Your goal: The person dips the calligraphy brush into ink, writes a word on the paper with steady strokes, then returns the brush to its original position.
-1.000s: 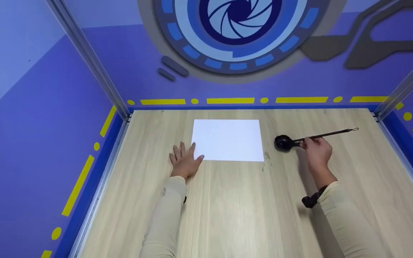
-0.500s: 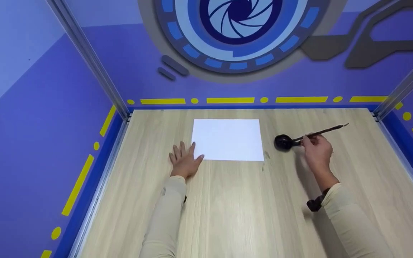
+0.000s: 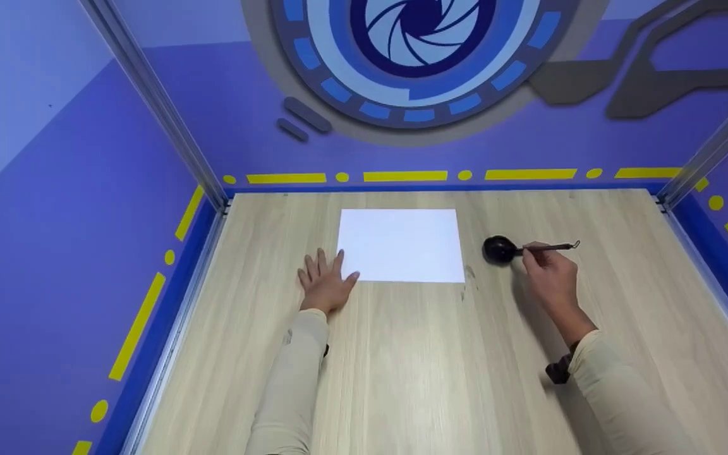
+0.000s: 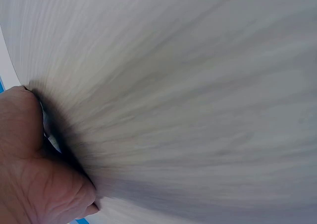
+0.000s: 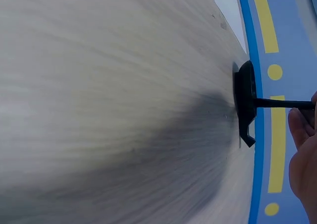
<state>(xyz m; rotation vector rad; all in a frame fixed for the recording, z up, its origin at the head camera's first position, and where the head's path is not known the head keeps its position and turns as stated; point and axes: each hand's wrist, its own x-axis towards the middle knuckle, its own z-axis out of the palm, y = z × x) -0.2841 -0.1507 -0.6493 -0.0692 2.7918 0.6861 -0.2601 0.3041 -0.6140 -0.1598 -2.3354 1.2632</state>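
Note:
In the head view my left hand (image 3: 327, 284) lies with fingers spread at the lower left corner of a white sheet of paper (image 3: 402, 246); thumb and index finger overlap its edge. The left wrist view shows the heel of that hand close to the wooden surface. My right hand (image 3: 553, 275) pinches the dark shaft of a calligraphy brush (image 3: 561, 246), which has a small loop at its end. The brush's lower end is in a round black ink dish (image 5: 244, 90) with a short handle, right of the paper. The dish hides the brush's tip.
A light wooden tabletop (image 3: 402, 366) carries everything. Blue-purple panels with yellow dashes (image 3: 405, 175) stand along its back and sides, with metal posts at the rear corners. Dark smudges (image 3: 470, 273) mark the wood beside the paper's right edge.
The brush's loop end has swung left and closer to the right hand. The right hand has shifted slightly, staying beside the dish. The left hand, paper and dish have kept their places.

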